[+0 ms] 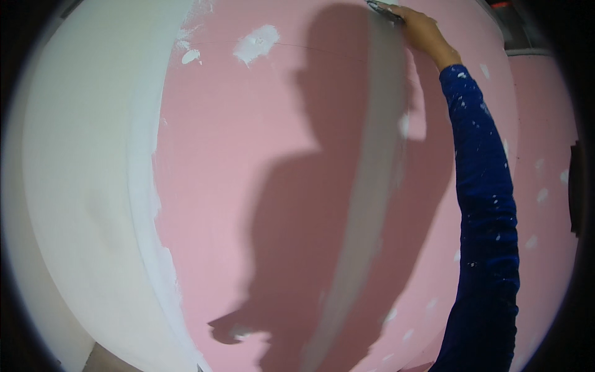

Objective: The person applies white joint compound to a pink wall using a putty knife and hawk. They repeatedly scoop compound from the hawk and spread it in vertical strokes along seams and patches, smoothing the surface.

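High on the wall, my right hand (426,34) is closed round a flat tool that looks like a putty knife (387,11). Its blade end lies at the top of a long vertical band of pale filler (365,161), which runs down the pink wallboard (211,142). My right arm, in a dark blue sleeve (486,204) with white specks, stretches up along the right side. My left hand is not in view.
A cream wall (80,167) meets the pink board at the left, with white filler along the joint (145,204). White filler patches (256,44) dot the board. My shadow (297,229) covers its middle. A dark object (575,189) shows at the right edge.
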Demonstrator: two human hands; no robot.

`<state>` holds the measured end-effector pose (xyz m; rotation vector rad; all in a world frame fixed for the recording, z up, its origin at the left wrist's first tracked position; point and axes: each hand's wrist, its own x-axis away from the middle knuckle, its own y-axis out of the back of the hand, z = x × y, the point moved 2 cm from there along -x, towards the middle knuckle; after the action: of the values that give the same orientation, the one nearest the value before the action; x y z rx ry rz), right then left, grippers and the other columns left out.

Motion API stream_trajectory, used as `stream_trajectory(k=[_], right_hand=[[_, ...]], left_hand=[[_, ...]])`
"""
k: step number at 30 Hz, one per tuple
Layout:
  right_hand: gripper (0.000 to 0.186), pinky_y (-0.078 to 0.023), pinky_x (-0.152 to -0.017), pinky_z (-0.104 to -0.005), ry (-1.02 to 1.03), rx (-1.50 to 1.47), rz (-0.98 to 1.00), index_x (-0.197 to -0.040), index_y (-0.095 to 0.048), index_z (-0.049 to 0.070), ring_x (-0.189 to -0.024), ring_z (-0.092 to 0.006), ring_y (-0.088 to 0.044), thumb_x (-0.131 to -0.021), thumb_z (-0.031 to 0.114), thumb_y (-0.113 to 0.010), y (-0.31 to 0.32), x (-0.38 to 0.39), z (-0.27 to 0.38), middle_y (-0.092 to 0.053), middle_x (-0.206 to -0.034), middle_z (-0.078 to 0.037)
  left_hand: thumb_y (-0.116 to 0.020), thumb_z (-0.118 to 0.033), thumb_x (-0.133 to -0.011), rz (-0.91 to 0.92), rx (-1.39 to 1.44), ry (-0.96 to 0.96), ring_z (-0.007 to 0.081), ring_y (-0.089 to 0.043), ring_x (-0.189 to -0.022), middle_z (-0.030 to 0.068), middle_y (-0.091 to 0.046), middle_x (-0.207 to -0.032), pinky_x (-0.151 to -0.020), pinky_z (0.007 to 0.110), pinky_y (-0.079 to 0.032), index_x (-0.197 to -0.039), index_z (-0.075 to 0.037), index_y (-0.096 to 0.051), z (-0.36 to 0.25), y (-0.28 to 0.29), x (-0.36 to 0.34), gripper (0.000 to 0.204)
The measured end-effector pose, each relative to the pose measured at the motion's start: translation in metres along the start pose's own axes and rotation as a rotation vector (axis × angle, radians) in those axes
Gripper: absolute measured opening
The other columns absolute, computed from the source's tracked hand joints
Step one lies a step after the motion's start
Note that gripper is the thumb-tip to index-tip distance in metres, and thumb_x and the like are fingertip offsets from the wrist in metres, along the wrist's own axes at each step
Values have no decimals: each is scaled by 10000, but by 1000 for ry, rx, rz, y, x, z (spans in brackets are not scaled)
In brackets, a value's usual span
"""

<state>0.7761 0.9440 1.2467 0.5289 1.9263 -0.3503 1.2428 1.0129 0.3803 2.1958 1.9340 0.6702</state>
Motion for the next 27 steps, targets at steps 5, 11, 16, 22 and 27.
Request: stream_trajectory(k=[5, 11, 16, 22, 27], right_hand=[[671, -383, -1110, -629, 101, -26, -161, -1508, -530, 315, -1346, -327, -558, -924, -10, -467, -20, 82, 19, -591, -1481, -65], [620, -339, -1152, -639, -24, -103, -39, -1501, -535, 228, -1406, -350, -500, -933, -19, -502, 33, 199, 60, -538, -1529, -124], [487, -496, -1013, -479, -50, -801, 212, -1342, -639, 116, -1174, -398, -597, -889, -56, -587, 103, 362, 142, -659, -1272, -154], [314, -521, -808, -405, -564, -1839, 1210, -1189, -664, -8, -879, -245, -657, -1041, 250, -564, 117, 563, 340, -697, -978, -126], [274, -464, -654, -305, -884, -2269, 1666, -1042, -703, -8, -766, -124, -591, -1036, 249, -607, 165, 700, 408, -678, -871, -33]], left_hand=[[-773, -390, -886, 7, -93, -20, 292, -733, -897, 225, -758, -943, -772, 453, -556, -1163, 22, -719, 5, 17, 13, 500], [-776, -410, -883, 44, -29, -178, 338, -744, -977, 245, -762, -1015, -834, 456, -557, -1250, 8, -688, 29, 22, 30, 563], [-744, -323, -924, 107, 71, -52, 277, -740, -963, 192, -762, -1080, -814, 390, -560, -1342, -6, -630, 28, -1, 54, 536], [-690, -135, -980, 256, 420, 37, 145, -745, -826, 104, -759, -1121, -674, 271, -554, -1362, 0, -609, -42, -69, 76, 413], [-715, -196, -971, 48, 814, -21, 165, -728, -910, 129, -729, -1221, -662, 261, -548, -1482, -31, -533, -77, -115, 149, 567]])
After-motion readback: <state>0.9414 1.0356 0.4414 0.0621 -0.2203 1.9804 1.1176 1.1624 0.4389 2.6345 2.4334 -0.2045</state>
